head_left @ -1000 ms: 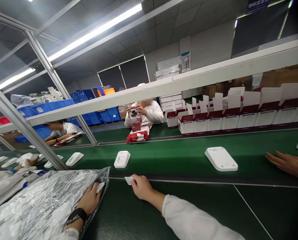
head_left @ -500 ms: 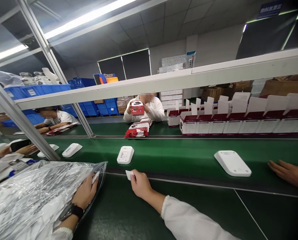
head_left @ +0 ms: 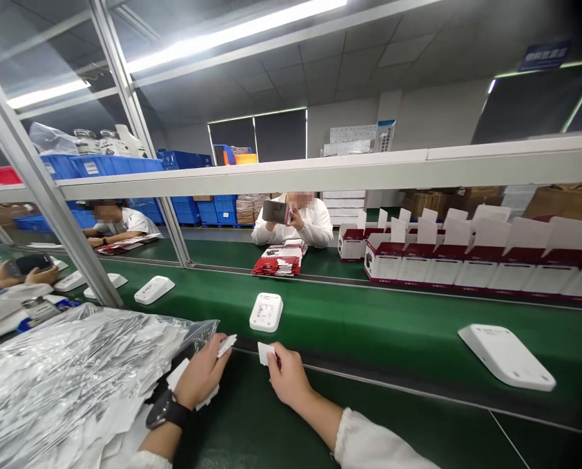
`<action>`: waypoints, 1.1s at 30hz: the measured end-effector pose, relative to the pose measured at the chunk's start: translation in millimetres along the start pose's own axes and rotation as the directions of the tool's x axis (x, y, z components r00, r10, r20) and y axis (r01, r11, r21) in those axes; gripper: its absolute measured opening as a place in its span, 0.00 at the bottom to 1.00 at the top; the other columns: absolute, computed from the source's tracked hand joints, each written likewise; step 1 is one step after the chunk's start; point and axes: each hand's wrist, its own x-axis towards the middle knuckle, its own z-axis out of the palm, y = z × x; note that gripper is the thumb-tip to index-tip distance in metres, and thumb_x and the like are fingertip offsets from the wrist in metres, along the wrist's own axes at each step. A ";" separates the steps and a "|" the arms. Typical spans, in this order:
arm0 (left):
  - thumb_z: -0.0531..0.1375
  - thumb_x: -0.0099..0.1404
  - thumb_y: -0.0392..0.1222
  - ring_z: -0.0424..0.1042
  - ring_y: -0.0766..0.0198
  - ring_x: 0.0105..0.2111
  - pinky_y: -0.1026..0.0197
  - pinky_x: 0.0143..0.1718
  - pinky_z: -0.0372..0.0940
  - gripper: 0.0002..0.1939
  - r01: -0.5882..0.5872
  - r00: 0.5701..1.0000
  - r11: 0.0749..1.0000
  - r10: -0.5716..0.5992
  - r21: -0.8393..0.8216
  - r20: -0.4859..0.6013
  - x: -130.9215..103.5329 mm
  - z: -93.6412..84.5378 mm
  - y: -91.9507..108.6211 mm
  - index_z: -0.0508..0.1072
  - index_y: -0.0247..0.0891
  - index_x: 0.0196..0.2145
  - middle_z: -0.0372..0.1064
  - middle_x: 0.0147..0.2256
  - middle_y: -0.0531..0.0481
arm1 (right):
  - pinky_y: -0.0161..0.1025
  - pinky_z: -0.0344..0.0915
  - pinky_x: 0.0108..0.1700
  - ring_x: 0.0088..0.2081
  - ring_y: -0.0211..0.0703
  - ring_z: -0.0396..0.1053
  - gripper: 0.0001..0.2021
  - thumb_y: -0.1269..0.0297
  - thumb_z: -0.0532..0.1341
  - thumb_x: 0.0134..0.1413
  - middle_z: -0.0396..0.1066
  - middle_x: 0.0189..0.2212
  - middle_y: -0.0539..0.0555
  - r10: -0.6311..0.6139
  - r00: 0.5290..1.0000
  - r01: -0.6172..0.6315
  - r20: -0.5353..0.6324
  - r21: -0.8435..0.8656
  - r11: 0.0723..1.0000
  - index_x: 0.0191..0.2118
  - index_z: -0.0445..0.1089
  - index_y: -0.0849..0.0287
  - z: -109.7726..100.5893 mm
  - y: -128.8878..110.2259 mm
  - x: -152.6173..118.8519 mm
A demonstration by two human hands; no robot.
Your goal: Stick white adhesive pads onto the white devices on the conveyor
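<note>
My left hand (head_left: pixel 202 372), with a black watch (head_left: pixel 166 412) at the wrist, grips small white cards (head_left: pixel 226 345) that stick out past the fingertips. More white pieces show under its palm. Beside it lies a clear plastic bag (head_left: pixel 76 371) full of white pieces. My right hand (head_left: pixel 291 378) pinches one white card (head_left: pixel 265 353) between thumb and fingers, just above the near edge of the green belt (head_left: pixel 359 332). Beyond both hands, a white device (head_left: pixel 266 312) with a printed label rests on the belt. Another white device (head_left: pixel 508 357) sits farther right.
Across the belt a person (head_left: pixel 301 218) handles a box above stacked red-and-white flat cartons (head_left: pixel 280 259). Open boxes (head_left: pixel 432 260) stand in a row at right. A metal post (head_left: pixel 83 241) and a white shelf beam (head_left: pixel 291 176) frame the station. Co-worker's hands (head_left: pixel 40 270) are at far left.
My left hand has come out of the bag with white cards, moving right toward my right hand. The right-hand device slid right; the hand at far right has left view. The person opposite turned the box.
</note>
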 end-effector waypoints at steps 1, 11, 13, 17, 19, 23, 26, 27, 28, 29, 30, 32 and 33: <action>0.44 0.73 0.55 0.73 0.51 0.50 0.53 0.52 0.65 0.21 -0.024 1.000 1.000 0.024 -0.015 0.002 0.2 5.3 8.6 0.62 0.42 0.55 0.72 0.51 0.43 | 0.33 0.59 0.27 0.24 0.41 0.71 0.16 0.57 0.49 0.70 0.71 0.22 0.50 -0.004 1.000 0.004 -0.014 0.011 1.000 0.38 0.70 0.57 0.0 0.1 0.1; 0.45 0.73 0.55 0.74 0.50 0.45 0.52 0.45 0.68 0.21 -0.148 0.988 0.989 0.148 -0.021 0.035 -15.1 33.4 49.3 0.68 0.46 0.54 0.71 0.49 0.41 | 0.42 0.72 0.50 0.48 0.52 0.76 0.24 0.53 0.46 0.70 0.77 0.48 0.62 0.009 0.971 -0.018 -0.240 -0.036 0.999 0.55 0.73 0.62 -25.8 31.8 29.6; 0.45 0.74 0.55 0.73 0.51 0.44 0.51 0.45 0.68 0.20 -0.162 0.986 0.987 0.163 -0.026 0.033 -16.4 34.0 48.1 0.70 0.47 0.53 0.71 0.47 0.42 | 0.42 0.73 0.42 0.38 0.51 0.78 0.26 0.53 0.47 0.70 0.79 0.41 0.62 0.009 0.974 -0.033 -0.228 -0.099 0.995 0.58 0.71 0.63 -36.0 46.3 41.3; 0.46 0.74 0.53 0.73 0.51 0.45 0.49 0.47 0.69 0.20 -0.214 0.976 0.976 0.215 -0.038 0.020 -16.4 35.1 45.1 0.72 0.48 0.52 0.73 0.47 0.42 | 0.40 0.69 0.33 0.27 0.49 0.75 0.24 0.55 0.48 0.69 0.78 0.29 0.57 -0.024 0.976 -0.034 -0.216 -0.259 0.965 0.59 0.70 0.62 -57.3 69.1 64.8; 0.47 0.74 0.52 0.73 0.50 0.46 0.48 0.48 0.70 0.20 -0.232 0.972 0.972 0.233 -0.041 0.017 -16.4 36.4 43.7 0.72 0.49 0.54 0.73 0.49 0.42 | 0.40 0.69 0.33 0.28 0.49 0.75 0.22 0.56 0.48 0.69 0.78 0.29 0.57 -0.052 0.977 -0.021 -0.207 -0.340 0.940 0.55 0.73 0.61 -64.7 76.4 75.0; 0.48 0.74 0.51 0.74 0.50 0.47 0.46 0.48 0.71 0.19 -0.247 0.969 0.968 0.248 -0.033 0.015 -16.4 40.3 39.4 0.72 0.51 0.55 0.75 0.51 0.44 | 0.45 0.72 0.42 0.39 0.52 0.77 0.20 0.61 0.48 0.70 0.79 0.38 0.61 -0.127 0.983 0.043 -0.135 -0.501 0.865 0.53 0.74 0.60 -68.8 87.1 88.0; 0.48 0.74 0.51 0.74 0.50 0.50 0.46 0.50 0.71 0.19 -0.260 0.965 0.965 0.261 -0.043 0.006 -15.7 43.5 34.5 0.71 0.53 0.57 0.75 0.51 0.46 | 0.51 0.69 0.57 0.54 0.55 0.72 0.20 0.69 0.49 0.67 0.74 0.53 0.62 -0.176 0.983 0.110 -0.053 -0.595 0.796 0.54 0.75 0.61 -67.9 92.8 88.3; 0.48 0.74 0.50 0.74 0.51 0.50 0.47 0.51 0.71 0.20 -0.262 0.965 0.964 0.262 -0.052 0.006 -15.4 44.4 32.9 0.70 0.54 0.58 0.75 0.51 0.47 | 0.52 0.66 0.60 0.57 0.55 0.69 0.19 0.71 0.50 0.66 0.73 0.55 0.63 -0.185 0.982 0.128 -0.029 -0.621 0.774 0.54 0.75 0.62 -68.2 93.7 86.6; 0.48 0.74 0.50 0.74 0.52 0.50 0.48 0.51 0.71 0.20 -0.261 0.965 0.963 0.262 -0.063 0.005 -15.1 45.3 31.5 0.70 0.54 0.58 0.75 0.51 0.48 | 0.53 0.64 0.63 0.59 0.55 0.68 0.19 0.73 0.51 0.65 0.71 0.57 0.63 -0.192 0.981 0.143 -0.007 -0.643 0.752 0.54 0.75 0.62 -69.0 94.0 84.1; 0.48 0.74 0.50 0.74 0.53 0.50 0.50 0.50 0.72 0.20 -0.260 0.965 0.963 0.261 -0.073 0.003 -14.8 45.8 30.5 0.69 0.54 0.59 0.75 0.51 0.48 | 0.54 0.64 0.63 0.59 0.56 0.67 0.19 0.73 0.52 0.64 0.71 0.57 0.63 -0.197 0.980 0.155 0.013 -0.663 0.732 0.54 0.75 0.63 -70.3 93.6 81.1; 0.48 0.74 0.50 0.75 0.54 0.49 0.51 0.49 0.72 0.20 -0.260 0.965 0.962 0.261 -0.080 0.001 -14.5 46.1 30.0 0.69 0.54 0.59 0.75 0.50 0.48 | 0.54 0.64 0.62 0.58 0.57 0.67 0.18 0.73 0.53 0.64 0.72 0.56 0.63 -0.200 0.979 0.168 0.032 -0.680 0.713 0.55 0.75 0.63 -72.2 92.6 77.9; 0.48 0.74 0.50 0.76 0.55 0.48 0.53 0.47 0.72 0.19 -0.264 0.964 0.961 0.264 -0.081 -0.008 -14.2 45.6 30.7 0.71 0.52 0.57 0.76 0.49 0.47 | 0.54 0.66 0.60 0.56 0.57 0.68 0.17 0.72 0.55 0.65 0.72 0.54 0.63 -0.205 0.976 0.192 0.067 -0.707 0.681 0.55 0.74 0.62 -76.7 89.4 71.4; 0.49 0.74 0.50 0.76 0.55 0.47 0.54 0.47 0.72 0.19 -0.270 0.963 0.960 0.270 -0.076 -0.014 -14.1 44.9 31.8 0.72 0.51 0.56 0.76 0.48 0.47 | 0.53 0.66 0.59 0.55 0.57 0.68 0.16 0.71 0.56 0.65 0.73 0.53 0.63 -0.206 0.975 0.200 0.081 -0.718 0.667 0.55 0.74 0.61 -79.1 87.6 68.7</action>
